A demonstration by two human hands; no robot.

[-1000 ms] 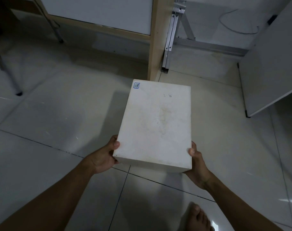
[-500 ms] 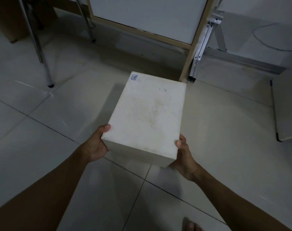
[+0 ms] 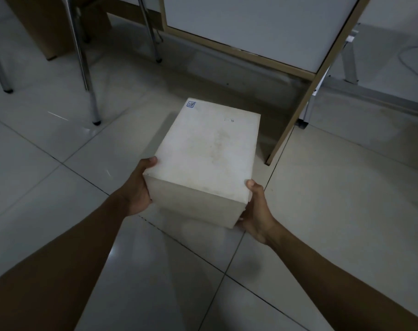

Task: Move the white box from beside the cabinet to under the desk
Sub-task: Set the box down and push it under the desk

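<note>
While both palms clamp its near corners, left hand point(image 3: 137, 191) & right hand point(image 3: 257, 212) carry the white rectangular cardboard box point(image 3: 209, 156) above the pale tiled floor point(image 3: 334, 199), just short of the wood-framed white desk panel point(image 3: 251, 27). Pickup's done; tucking it under the desk is left, imo.

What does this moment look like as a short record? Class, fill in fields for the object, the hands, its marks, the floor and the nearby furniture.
object: white box, held above the floor
left hand: grips the box's near left corner
right hand: grips the box's near right corner
marks: small blue sticker at the far left corner of the top
floor: pale tiled floor
furniture: wooden-framed white panel ahead; metal chair legs at the left
</note>
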